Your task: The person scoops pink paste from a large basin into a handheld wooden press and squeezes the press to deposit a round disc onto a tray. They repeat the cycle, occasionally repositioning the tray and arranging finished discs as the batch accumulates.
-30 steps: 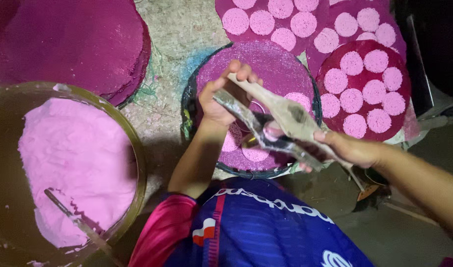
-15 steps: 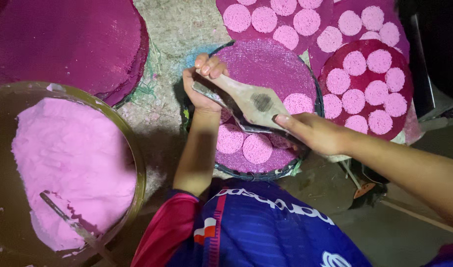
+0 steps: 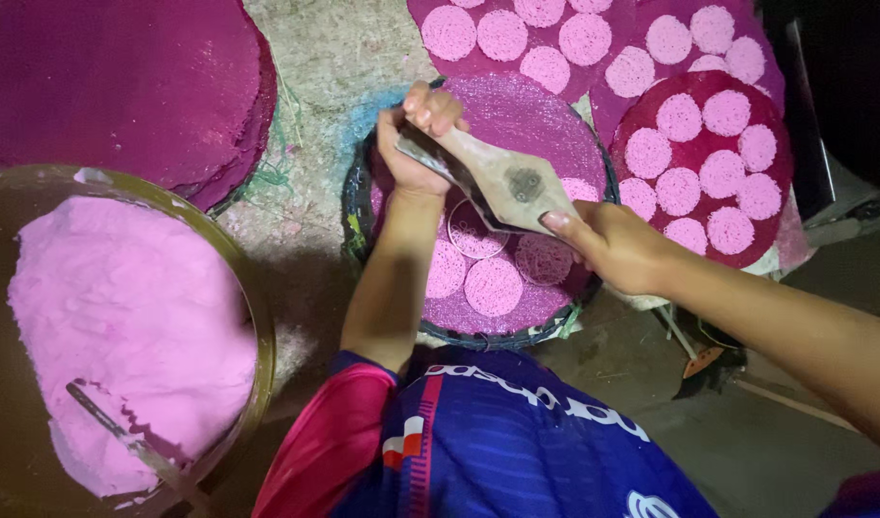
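Note:
A wooden press tool (image 3: 502, 177), long with a wide diamond-shaped middle, lies across a round purple woven tray (image 3: 555, 125). My left hand (image 3: 416, 144) grips its far handle. My right hand (image 3: 613, 245) grips its near handle. Under and beside the press several round pink noodle-like discs (image 3: 493, 285) sit on the tray's near half.
A large brass-rimmed bowl (image 3: 253, 317) at the left holds a mound of pink dough (image 3: 123, 317) with a metal utensil (image 3: 123, 436) in it. A stack of purple trays (image 3: 133, 82) lies at far left. More trays filled with pink discs (image 3: 709, 163) lie at right.
The press went from a tilted hold above the tray to a lower position over it, nearer its far side. Both hands moved with it. More pink discs show on the tray.

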Demonstrator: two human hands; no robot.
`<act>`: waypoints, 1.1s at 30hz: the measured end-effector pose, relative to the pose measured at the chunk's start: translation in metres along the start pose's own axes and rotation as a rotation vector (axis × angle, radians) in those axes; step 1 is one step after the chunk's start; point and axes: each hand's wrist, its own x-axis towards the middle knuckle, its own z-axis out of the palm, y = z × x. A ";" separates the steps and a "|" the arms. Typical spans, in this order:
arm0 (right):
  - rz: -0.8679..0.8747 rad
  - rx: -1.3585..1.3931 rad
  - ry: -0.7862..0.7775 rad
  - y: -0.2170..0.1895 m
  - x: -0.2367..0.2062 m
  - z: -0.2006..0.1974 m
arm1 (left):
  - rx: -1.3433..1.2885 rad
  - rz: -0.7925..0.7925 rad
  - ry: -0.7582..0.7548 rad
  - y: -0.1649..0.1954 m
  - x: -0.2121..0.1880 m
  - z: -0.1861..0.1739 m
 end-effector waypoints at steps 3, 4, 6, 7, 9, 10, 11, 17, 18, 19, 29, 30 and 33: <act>-0.063 0.088 0.015 -0.001 0.008 0.012 | 0.048 -0.037 -0.011 0.019 0.005 0.009; -0.062 0.118 0.006 -0.001 0.011 0.016 | 0.059 -0.046 -0.011 0.024 0.005 0.011; -0.117 0.105 0.015 -0.001 0.016 0.024 | 0.053 -0.050 0.003 0.034 0.001 0.016; -0.145 0.097 0.020 0.000 0.018 0.028 | 0.050 -0.051 0.009 0.038 -0.003 0.018; -0.048 0.161 -0.061 0.001 0.018 0.033 | 0.078 -0.048 0.059 0.037 -0.011 0.019; 0.003 0.193 -0.101 0.002 0.017 0.034 | 0.090 -0.048 0.086 0.035 -0.015 0.019; 0.028 0.216 -0.121 0.004 0.016 0.032 | 0.084 -0.042 0.108 0.029 -0.019 0.018; 0.088 0.118 -0.082 0.012 0.012 0.014 | 0.093 0.035 0.198 0.000 -0.014 0.010; 0.049 0.114 -0.044 0.012 0.012 0.013 | 0.117 0.029 0.181 0.002 -0.009 0.009; 0.012 0.111 -0.004 0.012 0.012 0.014 | 0.140 0.022 0.164 0.005 -0.006 0.009; -0.018 0.069 0.058 0.019 0.018 0.019 | 0.202 0.011 0.184 0.001 0.004 0.032; -0.057 0.073 0.093 0.020 0.020 0.022 | 0.232 0.013 0.154 0.005 0.007 0.037; -0.218 0.316 0.138 0.027 0.023 0.038 | 0.455 -0.003 0.177 0.026 0.013 0.053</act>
